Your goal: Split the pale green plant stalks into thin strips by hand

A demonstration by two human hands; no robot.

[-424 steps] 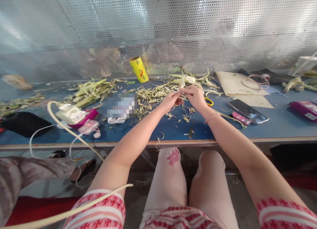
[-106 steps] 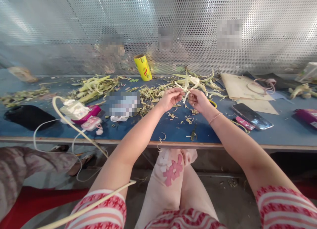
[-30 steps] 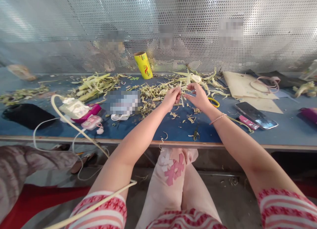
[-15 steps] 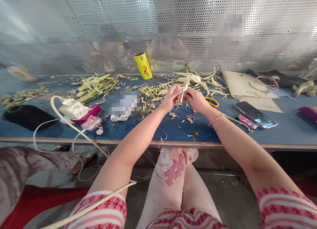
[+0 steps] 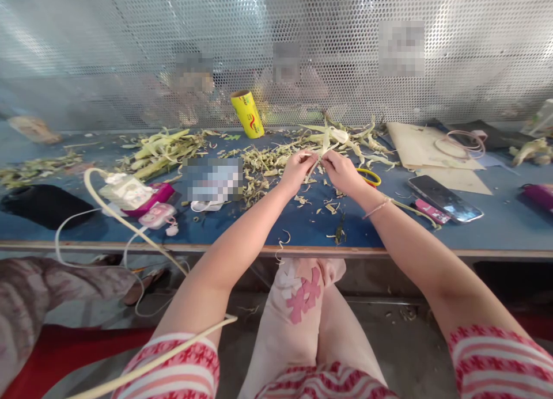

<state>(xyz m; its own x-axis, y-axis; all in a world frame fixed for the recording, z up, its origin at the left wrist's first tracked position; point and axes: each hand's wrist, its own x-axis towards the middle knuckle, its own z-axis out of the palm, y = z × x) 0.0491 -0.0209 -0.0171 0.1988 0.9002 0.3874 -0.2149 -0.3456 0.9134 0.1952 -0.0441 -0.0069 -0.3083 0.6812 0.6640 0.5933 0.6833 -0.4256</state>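
My left hand [image 5: 298,171] and my right hand [image 5: 341,170] meet above the table, fingertips almost touching. Both are pinched closed on a pale, leafy plant strip [image 5: 325,140] that looks like husk. It sticks up between them, and a thin piece lies across the left fingertips. Beneath and behind my hands spreads a heap of shredded dry plant bits [image 5: 270,157], with longer pale strips [image 5: 363,141] behind the right hand. A yellow ring-shaped handle [image 5: 370,177] shows beside my right wrist, the rest of it hidden.
The blue table [image 5: 242,232] ends at a perforated metal panel [image 5: 328,42]. A yellow cardboard tube [image 5: 247,114] stands at the back, near a stalk pile [image 5: 159,151]. Cabled devices [image 5: 129,192] lie left; a phone [image 5: 444,198] and brown paper [image 5: 415,145] lie right. Another person's leg [image 5: 56,284] is at left.
My left hand has turned slightly, and a thin pale piece now lies across its fingertips. The strip stays upright between both hands; its lower end shows less clearly.
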